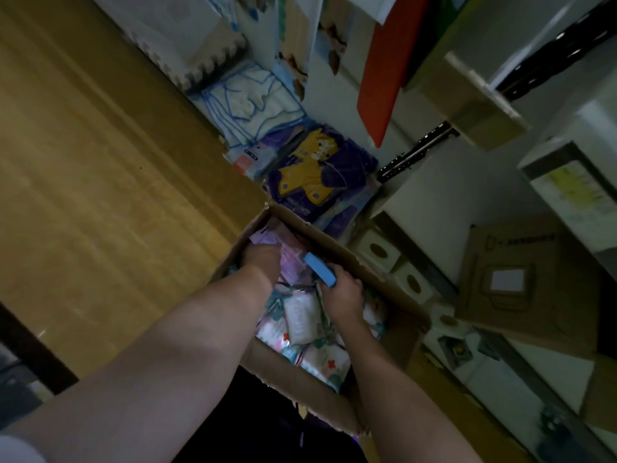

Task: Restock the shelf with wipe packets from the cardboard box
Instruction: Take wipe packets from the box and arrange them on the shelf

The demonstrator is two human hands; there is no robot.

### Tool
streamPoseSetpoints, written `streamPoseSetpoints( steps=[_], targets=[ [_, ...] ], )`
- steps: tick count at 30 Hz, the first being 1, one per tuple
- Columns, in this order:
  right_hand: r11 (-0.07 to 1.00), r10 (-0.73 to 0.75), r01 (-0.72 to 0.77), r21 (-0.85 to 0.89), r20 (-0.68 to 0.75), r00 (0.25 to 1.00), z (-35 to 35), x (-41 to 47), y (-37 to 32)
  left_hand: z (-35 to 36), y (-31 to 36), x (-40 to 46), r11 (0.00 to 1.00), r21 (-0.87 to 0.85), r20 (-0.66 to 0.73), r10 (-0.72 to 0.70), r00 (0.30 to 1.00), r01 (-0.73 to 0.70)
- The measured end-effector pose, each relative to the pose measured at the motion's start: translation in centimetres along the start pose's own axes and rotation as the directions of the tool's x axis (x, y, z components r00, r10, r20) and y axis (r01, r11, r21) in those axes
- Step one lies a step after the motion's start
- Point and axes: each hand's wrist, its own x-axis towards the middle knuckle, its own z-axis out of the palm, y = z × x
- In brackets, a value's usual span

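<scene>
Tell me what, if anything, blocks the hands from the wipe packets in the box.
Nothing visible does. The cardboard box is open on top, and both hands are already inside. The left hand reaches onto the purple packets at the far end. The right hand grips a blue object just above the white wipe packets.

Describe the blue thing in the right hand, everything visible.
The blue object is a small, flat, rounded-edge bar, plain light blue, smooth and plastic-looking, with no visible markings. The right hand grips its lower end, fingers curled round it, so that end is hidden. It points up and left, tilted, above the wipe packets inside the open box. What it is cannot be told; the picture is dim and blurred.
</scene>
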Motion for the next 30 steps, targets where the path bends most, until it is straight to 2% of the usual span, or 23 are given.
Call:
streamPoseSetpoints(
  steps=[1,3,4,5,7,11,13,15,18,23,27,30],
  targets=[
    [1.0,-0.001,0.001,0.02,-0.006,1.0,0.1,-0.1,0.1,0.1,-0.4,0.4,0.997,0.062,-0.078,0.044,0.996,-0.039],
    [0.998,0.009,-0.008,0.06,-0.016,1.0,0.3,-0.3,0.3,0.7,-1.4,1.4,0.963,0.238,-0.135,0.163,0.977,-0.128],
    [0.997,0.018,-0.016,0.071,-0.018,1.0,0.3,-0.5,0.4,1.1,-1.7,1.7,0.968,0.221,-0.163,0.153,0.975,-0.115],
    [0.996,0.027,-0.025,0.084,-0.017,0.999,0.4,-0.9,0.6,1.2,-2.1,1.5,0.983,0.135,-0.145,0.141,0.979,-0.122],
    [0.992,0.044,-0.041,0.116,-0.022,0.999,0.3,-1.6,0.8,1.0,-1.7,1.1,0.983,-0.18,-0.095,-0.002,0.995,-0.015],
    [0.969,0.086,-0.078,0.234,-0.025,0.996,-1.4,-3.6,0.8,1.1,-3.0,0.6,0.982,-0.173,-0.188,0.043,0.981,-0.076],
    [0.956,0.113,-0.107,0.271,-0.008,0.994,-2.7,-4.7,0.7,1.2,-3.5,-0.5,0.966,-0.247,-0.206,0.026,0.978,-0.078],
    [0.944,0.142,-0.129,0.303,-0.023,0.99,-4.0,-5.8,1.0,0.7,-3.4,-3.6,0.941,-0.328,-0.185,0.02,0.983,-0.081],
    [0.91,0.195,-0.168,0.379,-0.034,0.98,-5.9,-7.1,1.6,0.7,-2.9,-7.6,0.914,-0.4,-0.08,0.046,0.996,-0.074],
    [0.86,0.225,-0.151,0.488,-0.096,0.97,-10.0,-10.8,4.3,2.2,-1.7,-14.1,0.925,-0.317,0.021,0.225,0.974,-0.207],
    [0.74,0.234,-0.088,0.667,-0.133,0.963,-13.6,-16.3,7.9,4.4,-1.2,-19.8,0.923,-0.224,0.042,0.331,0.943,-0.314],
    [0.677,0.241,0.011,0.736,-0.235,0.942,-16.4,-20.7,11.7,7.1,-1.1,-25.7,0.89,-0.177,0.069,0.437,0.897,-0.42]
  ],
)
